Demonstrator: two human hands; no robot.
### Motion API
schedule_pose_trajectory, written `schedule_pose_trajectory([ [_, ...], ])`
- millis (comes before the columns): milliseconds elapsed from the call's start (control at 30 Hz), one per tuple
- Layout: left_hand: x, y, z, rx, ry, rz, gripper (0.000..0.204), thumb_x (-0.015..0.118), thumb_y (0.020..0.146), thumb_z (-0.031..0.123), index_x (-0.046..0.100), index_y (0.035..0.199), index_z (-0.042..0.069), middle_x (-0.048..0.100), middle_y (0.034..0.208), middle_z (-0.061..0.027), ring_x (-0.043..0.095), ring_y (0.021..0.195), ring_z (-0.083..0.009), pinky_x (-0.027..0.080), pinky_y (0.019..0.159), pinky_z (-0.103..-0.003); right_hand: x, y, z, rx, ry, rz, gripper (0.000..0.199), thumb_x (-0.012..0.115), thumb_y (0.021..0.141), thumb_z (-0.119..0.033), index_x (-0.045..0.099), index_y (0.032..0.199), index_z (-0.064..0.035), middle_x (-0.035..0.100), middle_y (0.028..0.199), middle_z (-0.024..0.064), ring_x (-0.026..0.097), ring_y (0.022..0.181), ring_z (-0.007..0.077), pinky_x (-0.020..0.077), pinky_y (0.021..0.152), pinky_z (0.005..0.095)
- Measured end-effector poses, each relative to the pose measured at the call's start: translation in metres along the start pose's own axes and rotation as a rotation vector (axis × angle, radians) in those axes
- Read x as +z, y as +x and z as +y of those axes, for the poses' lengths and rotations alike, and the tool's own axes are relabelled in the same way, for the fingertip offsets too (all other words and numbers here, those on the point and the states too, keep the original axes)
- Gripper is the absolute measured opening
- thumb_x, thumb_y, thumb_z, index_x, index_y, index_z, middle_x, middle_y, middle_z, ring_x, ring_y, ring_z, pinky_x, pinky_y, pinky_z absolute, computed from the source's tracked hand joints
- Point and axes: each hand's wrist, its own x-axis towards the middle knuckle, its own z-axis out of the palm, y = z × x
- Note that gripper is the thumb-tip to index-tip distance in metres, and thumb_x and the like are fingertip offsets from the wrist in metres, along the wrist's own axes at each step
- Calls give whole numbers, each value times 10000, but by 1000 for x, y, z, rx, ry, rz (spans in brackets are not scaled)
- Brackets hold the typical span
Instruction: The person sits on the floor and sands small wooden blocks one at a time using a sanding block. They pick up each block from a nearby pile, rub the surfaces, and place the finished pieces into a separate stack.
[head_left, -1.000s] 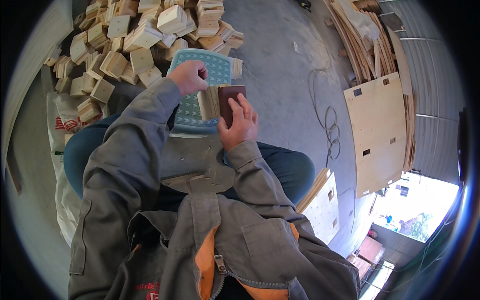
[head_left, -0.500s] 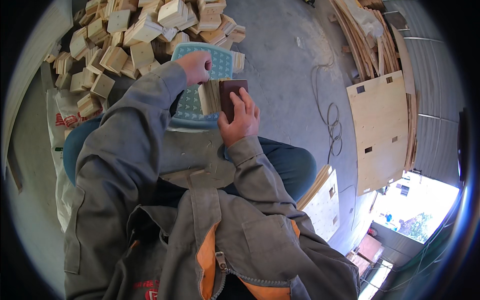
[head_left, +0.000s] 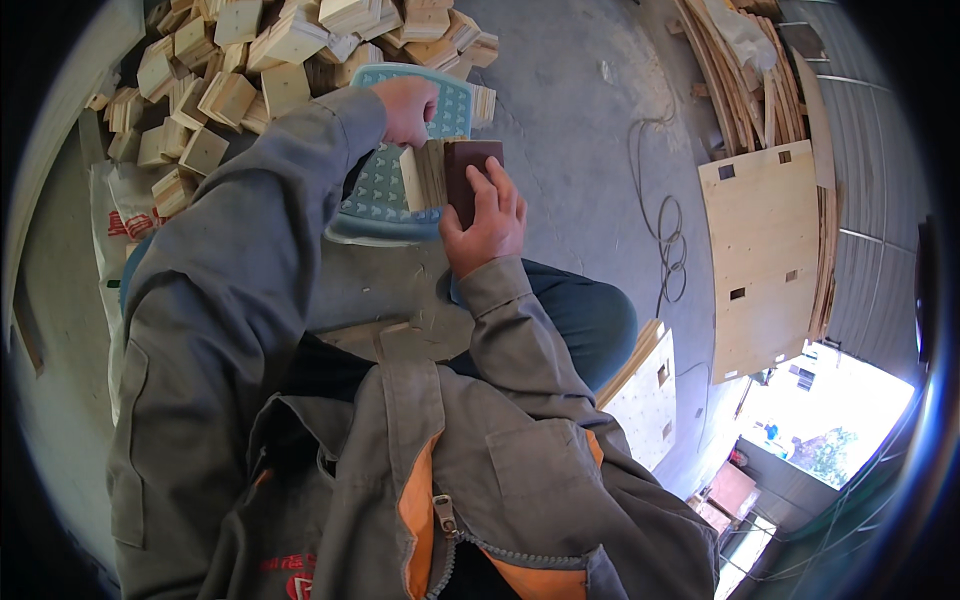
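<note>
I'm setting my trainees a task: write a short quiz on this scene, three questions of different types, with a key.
1. Which hand touches the dark brown slab?
A) the left hand
B) the right hand
C) neither hand

2. True or false: a looped cable lies on the floor to the right of the blue-green stool.

3. Fill in the gap: as seen in the picture, the layered wooden block is on the ____ side of the slab.

Key: 1. B; 2. True; 3. left
</note>
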Motion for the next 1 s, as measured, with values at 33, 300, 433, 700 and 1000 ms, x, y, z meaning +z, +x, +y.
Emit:
schedule_pose_trajectory([
  [33,-1,1,2,-34,8,-35,302,798,677,36,629,926,17,677,866,-132,676,808,-270,538,669,-425,0,0,0,-5,0,2,642,817,788,-152,657,1410,-152,536,1564,114,548,1331,385,446,1134,510],
  [300,-3,16,3,-5,121,-134,331,791,714,26,615,994,27,657,867,-134,622,598,-240,517,520,-412,0,2,-2,-5,13,-3,635,813,787,-147,655,1403,-136,535,1560,126,542,1335,396,440,1136,517],
  [433,-2,9,10,-93,-26,-148,322,784,740,41,594,999,30,622,853,-115,618,625,-227,519,504,-396,-1,1,3,-19,9,10,645,815,786,-150,651,1410,-138,533,1558,131,541,1333,401,442,1133,520],
  [700,8,-7,-35,-269,-213,-160,286,746,811,62,585,1046,55,599,876,-84,621,678,-194,541,504,-382,1,1,4,-21,19,4,651,822,791,-153,647,1418,-156,526,1562,123,539,1332,397,447,1129,524],
  [1000,5,-38,-58,-280,-314,62,276,706,888,122,585,1126,51,611,973,-76,637,782,-188,600,574,-369,0,0,4,-19,31,3,626,822,797,-149,651,1398,-137,531,1556,122,545,1338,404,453,1129,522],
])
